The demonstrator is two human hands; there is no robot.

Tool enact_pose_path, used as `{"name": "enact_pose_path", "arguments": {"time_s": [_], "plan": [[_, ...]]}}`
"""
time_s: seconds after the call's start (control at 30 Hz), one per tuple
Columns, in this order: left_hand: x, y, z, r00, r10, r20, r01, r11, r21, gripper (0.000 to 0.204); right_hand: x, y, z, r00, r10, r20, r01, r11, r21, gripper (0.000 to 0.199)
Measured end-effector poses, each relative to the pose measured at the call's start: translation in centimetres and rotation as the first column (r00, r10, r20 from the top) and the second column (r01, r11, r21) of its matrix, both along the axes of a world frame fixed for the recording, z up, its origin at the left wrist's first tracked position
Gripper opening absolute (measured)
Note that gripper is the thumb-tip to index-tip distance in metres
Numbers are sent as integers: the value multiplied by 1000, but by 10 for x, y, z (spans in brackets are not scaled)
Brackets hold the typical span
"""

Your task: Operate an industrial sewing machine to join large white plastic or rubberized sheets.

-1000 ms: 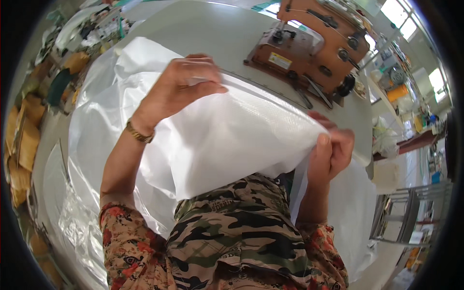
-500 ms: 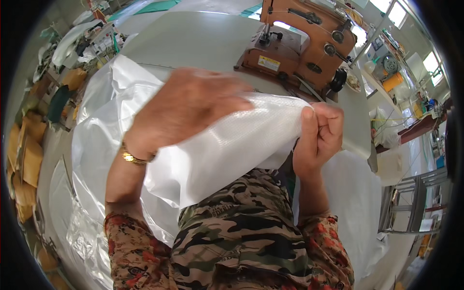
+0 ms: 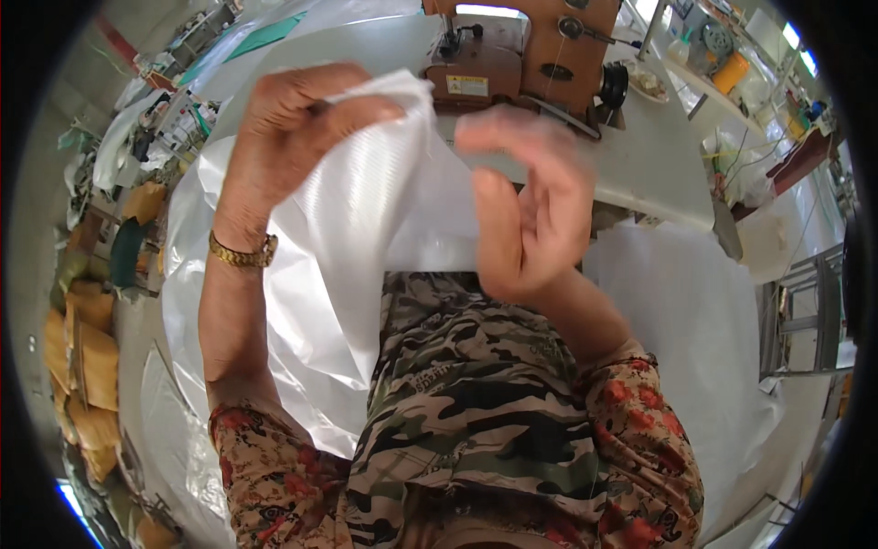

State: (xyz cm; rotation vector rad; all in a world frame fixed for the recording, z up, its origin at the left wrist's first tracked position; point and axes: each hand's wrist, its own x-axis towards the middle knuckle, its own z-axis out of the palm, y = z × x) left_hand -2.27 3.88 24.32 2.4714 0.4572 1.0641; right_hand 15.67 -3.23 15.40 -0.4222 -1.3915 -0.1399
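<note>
Right hand (image 3: 526, 215) blurred, grip unclear

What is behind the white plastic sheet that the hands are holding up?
Behind the white plastic sheet, held by the left hand, with the right hand beside it, an orange sewing machine stands on a white table. The sheet covers the table's near edge.

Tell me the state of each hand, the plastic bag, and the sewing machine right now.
Left hand: closed, pinching the top edge of the bag.
Right hand: open, fingers spread, motion-blurred, at the bag's right edge; contact unclear.
White plastic bag: lifted, bunched at the top, draping down to the lap.
Orange sewing machine: upright on the table, untouched.
</note>
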Motion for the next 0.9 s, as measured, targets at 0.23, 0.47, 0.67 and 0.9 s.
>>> {"name": "enact_pose_path", "arguments": {"time_s": [0.23, 0.47, 0.67, 0.9], "plan": [[-12, 16, 6, 994, 105, 10, -104, 994, -15, 17, -38, 3, -81, 956, 292, 22, -140, 525, -840, 19], [-12, 21, 8, 983, 175, 56, -174, 985, -18, 20, -69, 31, -129, 853, 468, -232, -483, 539, -690, 33], [-36, 38, 8, 955, 297, 27, -298, 946, 131, 21, -55, 5, -138, 801, 341, -491, -561, 145, -815, 33], [-52, 49, -17, 822, 372, 431, -482, 858, 178, 15, 5, -53, -95, 983, -79, 164, 132, 932, -338, 25]]}}
